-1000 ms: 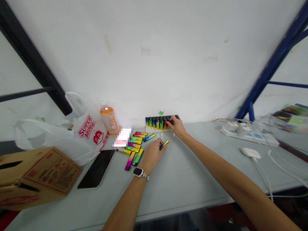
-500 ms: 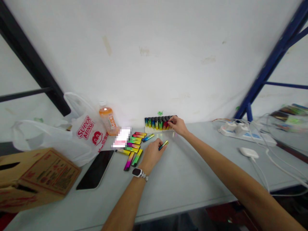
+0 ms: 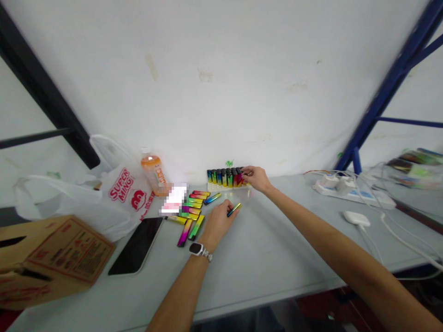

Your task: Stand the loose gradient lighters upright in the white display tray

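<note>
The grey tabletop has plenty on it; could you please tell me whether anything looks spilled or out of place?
Nothing looks spilled. The loose lighters lie at mixed angles beside the left hand, unlike the upright lighters in the white tray. Oddest is a pixelated patch hiding what lies beneath.

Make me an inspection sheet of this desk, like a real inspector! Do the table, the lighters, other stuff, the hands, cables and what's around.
Surface: grey table.
Job's things: standing lighters upright in a pale tray; loose lighters scattered nearer, toward the left.
Clutter: phone, cardboard box, plastic bag and orange bottle, all on the left; a pixelated patch hides something.
Left hand: holds a blue-and-yellow lighter.
Right hand: fingers at the row's right end; exact grip unclear.
Cables: white cables loop near a power strip, right.
Surroundings: white wall behind, dark post left, blue frame right.
</note>
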The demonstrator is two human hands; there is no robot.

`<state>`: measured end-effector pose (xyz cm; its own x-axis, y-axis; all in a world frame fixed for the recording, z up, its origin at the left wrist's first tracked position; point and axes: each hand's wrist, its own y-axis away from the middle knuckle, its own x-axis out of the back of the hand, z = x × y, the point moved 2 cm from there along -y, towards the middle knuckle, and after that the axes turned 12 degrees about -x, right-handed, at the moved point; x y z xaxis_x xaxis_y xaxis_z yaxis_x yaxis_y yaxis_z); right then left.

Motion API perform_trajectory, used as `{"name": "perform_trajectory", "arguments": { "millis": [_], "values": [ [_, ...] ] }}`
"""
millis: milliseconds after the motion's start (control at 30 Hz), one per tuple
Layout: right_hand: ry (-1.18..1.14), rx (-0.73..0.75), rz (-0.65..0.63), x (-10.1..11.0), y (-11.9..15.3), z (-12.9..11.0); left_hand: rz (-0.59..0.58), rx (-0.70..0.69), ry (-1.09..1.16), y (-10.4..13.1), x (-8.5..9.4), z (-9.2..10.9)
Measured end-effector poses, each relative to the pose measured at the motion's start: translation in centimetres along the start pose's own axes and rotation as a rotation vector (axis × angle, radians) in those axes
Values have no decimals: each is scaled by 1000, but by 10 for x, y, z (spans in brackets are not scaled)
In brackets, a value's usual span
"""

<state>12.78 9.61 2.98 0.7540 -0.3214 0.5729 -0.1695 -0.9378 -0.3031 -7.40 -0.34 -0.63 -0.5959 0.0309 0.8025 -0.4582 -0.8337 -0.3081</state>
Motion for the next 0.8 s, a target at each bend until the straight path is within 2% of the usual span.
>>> {"name": "perform_trajectory", "arguments": {
  "millis": [267, 467, 567, 700, 800],
  "values": [
    [144, 249, -242, 13, -5, -16, -7, 0, -33, 2, 2, 2],
    [175, 278, -370, 11, -20, -12, -14, 12, -16, 1, 2, 0],
    [276, 312, -307, 4, -20, -6, 0, 15, 6, 1, 2, -1],
    [332, 384, -69, -8, -4, 4, 23, 15, 36, 0, 2, -2],
    [372, 364, 12, -17, 11, 9, 27, 17, 39, 0, 1, -3]
  ]
}}
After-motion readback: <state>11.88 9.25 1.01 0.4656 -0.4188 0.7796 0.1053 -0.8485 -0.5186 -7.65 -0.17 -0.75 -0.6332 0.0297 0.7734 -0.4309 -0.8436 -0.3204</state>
